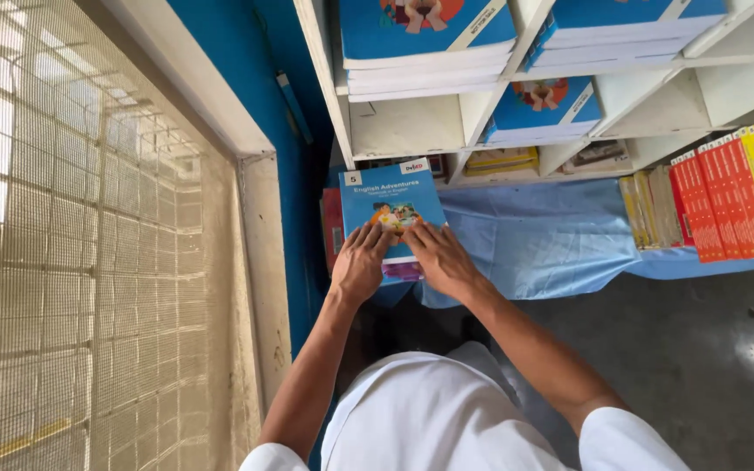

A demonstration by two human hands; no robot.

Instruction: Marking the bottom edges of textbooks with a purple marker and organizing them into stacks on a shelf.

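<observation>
A blue schoolbook with a picture on its cover lies on top of a small pile at the left end of a light blue cloth. My left hand rests flat on the book's lower left part with its fingers spread. On the lower right part, my right hand presses down the same way. Both hands touch the cover and neither curls around it. Other books of the pile peek out beneath and to the left.
White shelves above hold stacks of blue books. Red and yellow books stand upright at the right on the cloth. A mesh window fills the left, beside a blue wall. Grey floor lies below.
</observation>
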